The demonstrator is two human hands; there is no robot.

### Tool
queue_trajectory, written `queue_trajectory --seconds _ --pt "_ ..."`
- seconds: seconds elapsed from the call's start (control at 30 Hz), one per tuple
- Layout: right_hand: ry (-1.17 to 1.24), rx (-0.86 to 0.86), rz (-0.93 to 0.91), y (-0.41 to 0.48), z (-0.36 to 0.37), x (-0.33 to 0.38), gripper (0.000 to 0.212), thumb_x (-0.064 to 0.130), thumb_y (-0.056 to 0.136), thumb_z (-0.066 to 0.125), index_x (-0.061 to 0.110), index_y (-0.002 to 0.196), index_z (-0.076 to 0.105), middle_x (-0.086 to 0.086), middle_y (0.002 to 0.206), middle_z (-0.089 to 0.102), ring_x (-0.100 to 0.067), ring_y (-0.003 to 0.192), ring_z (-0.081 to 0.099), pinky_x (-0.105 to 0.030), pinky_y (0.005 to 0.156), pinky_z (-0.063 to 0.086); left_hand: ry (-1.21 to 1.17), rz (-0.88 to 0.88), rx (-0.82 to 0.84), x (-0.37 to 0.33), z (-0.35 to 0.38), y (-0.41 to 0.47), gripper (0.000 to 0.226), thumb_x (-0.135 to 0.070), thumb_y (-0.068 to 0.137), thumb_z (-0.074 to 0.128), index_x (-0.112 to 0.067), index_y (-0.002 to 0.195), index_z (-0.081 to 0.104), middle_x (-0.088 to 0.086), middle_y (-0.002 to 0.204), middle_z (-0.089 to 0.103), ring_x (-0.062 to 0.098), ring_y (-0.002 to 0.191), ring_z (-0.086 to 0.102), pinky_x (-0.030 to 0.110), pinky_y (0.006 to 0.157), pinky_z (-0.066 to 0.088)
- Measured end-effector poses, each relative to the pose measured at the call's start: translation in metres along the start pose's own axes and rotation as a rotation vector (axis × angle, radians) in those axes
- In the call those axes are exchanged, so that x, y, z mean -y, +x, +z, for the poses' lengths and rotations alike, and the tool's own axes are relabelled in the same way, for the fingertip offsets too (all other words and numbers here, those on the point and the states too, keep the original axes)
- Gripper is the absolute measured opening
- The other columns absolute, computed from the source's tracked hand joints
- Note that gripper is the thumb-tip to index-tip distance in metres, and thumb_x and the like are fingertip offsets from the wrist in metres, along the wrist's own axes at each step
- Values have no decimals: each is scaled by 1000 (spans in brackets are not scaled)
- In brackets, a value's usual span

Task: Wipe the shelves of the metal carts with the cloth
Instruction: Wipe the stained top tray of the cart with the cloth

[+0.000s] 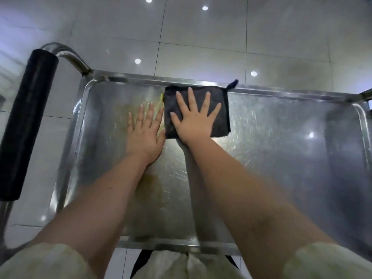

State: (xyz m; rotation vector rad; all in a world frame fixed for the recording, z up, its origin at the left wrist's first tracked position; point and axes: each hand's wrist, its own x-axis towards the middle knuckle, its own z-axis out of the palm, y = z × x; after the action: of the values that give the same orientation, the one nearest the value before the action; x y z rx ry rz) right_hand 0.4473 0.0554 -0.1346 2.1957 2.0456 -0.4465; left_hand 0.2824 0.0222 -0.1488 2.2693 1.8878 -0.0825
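A steel cart's top shelf (pixel 281 148) fills the middle of the head view, scratched and shiny, with a raised rim. A dark grey folded cloth (pixel 222 117) lies flat against the shelf's far rim, its hanging loop sticking up over the edge. My right hand (pixel 196 117) presses down on the cloth with fingers spread wide. My left hand (pixel 145 131) rests flat on the bare metal just left of the cloth, fingers together, holding nothing. A brownish stain (pixel 153 178) shows on the shelf under my left forearm.
The cart's push handle with a black foam grip (pixel 26 121) runs along the left side. A corner post (pixel 366 93) rises at the far right. Glossy pale floor tiles (pixel 201 41) surround the cart and reflect ceiling lights.
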Motion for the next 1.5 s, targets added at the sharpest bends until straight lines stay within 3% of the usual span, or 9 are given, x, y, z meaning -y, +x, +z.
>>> queue_trajectory --seconds 0.13,0.33,0.43,0.53,0.73,0.9,1.13,1.3,1.5 --pt "-6 1 -97 6 -7 -17 63 71 91 10 51 151 1 14 164 -3 -36 148 -13 -67 108 -18 -11 -6 -16 -2 -2 1 67 -51 95 10 -28 157 2 -1 165 -2 23 151 -7 48 120 -9" --pt "53 -55 318 -7 -27 -178 63 72 92 21 56 149 0 18 163 -4 -31 150 -9 -67 112 -7 6 -5 3 -2 0 4 64 -53 98 10 -31 156 -4 -3 163 -11 22 149 -15 47 119 -14" --pt "113 -47 490 -19 -32 -213 64 71 92 18 53 150 0 16 163 -6 -34 149 -10 -68 112 -6 1 -5 3 -3 0 4 63 -51 100 15 -31 156 -6 -3 163 -12 22 149 -16 49 119 -11" --pt "104 -60 532 -11 -28 -186 63 68 94 14 50 151 -5 15 163 -11 -37 148 -14 -70 111 -6 7 -8 7 -1 0 4 63 -51 100 14 -31 156 -7 -3 163 -11 22 150 -15 50 119 -11" --pt "-28 -26 127 11 -8 -72 64 70 91 6 50 149 -11 14 162 -15 -40 147 -16 -69 105 -16 10 0 2 2 0 5 63 -52 99 11 -31 156 -6 -3 164 -10 21 150 -14 47 118 -15" --pt "10 -4 116 6 -9 -52 63 70 92 5 49 150 -10 12 163 -13 -38 147 -18 -70 108 -14 -2 4 -6 2 -1 8 63 -53 98 10 -33 156 -5 -5 164 -8 20 150 -13 45 117 -16" --pt "-27 17 -5 -159 33 -51 65 67 95 9 43 153 -6 5 164 -6 -43 147 -13 -73 109 -5 -7 9 -4 1 -1 8 63 -52 98 11 -32 156 -5 -3 164 -9 23 150 -11 49 119 -11" --pt "-27 73 -86 -253 56 -37 64 64 95 21 38 154 21 -1 162 20 -48 146 7 -76 107 8 -15 1 7 2 -2 7 62 -51 100 11 -31 156 -7 -2 164 -10 24 150 -13 51 119 -11" --pt "35 -13 118 -87 23 -24 62 70 91 2 50 148 -15 10 163 -14 -40 146 -19 -72 107 -13 -48 17 -2 3 -4 8 58 -46 102 14 -32 156 -3 -3 164 -8 23 150 -10 51 119 -10"
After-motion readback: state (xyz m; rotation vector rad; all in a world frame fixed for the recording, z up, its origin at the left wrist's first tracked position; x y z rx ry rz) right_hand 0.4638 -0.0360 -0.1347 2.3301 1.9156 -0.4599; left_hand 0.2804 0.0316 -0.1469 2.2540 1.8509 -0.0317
